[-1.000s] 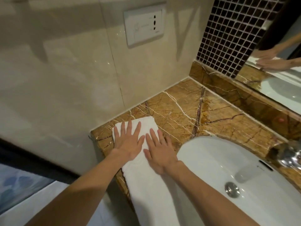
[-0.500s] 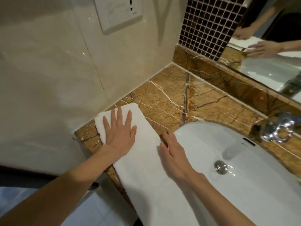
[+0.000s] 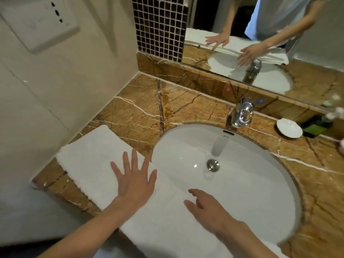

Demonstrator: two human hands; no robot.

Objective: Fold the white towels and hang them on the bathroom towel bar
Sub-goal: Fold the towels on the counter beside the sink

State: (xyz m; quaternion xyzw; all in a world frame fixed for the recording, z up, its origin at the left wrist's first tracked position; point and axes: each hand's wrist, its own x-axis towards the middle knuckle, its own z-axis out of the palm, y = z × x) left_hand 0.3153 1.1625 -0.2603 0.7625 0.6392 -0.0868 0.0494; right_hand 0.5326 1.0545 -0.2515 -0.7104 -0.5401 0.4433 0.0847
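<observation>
A white towel point(image 3: 89, 157), folded into a long strip, lies along the front of the brown marble counter point(image 3: 134, 112) and over the near rim of the sink. My left hand point(image 3: 134, 179) rests flat on the towel with fingers spread. My right hand point(image 3: 206, 207) is over the towel's right part near the basin rim, fingers loosely apart, holding nothing. No towel bar is in view.
The white oval sink point(image 3: 232, 164) fills the middle, with a chrome tap point(image 3: 242, 112) behind it. A small white dish point(image 3: 289, 127) sits at the right. A mirror point(image 3: 260, 43) lines the back wall and a wall socket plate point(image 3: 39, 21) is at upper left.
Both hands have slid right along the towel, away from its left end; the right hand moved farthest, past the sink's near rim. The view shifted right, showing the whole basin.
</observation>
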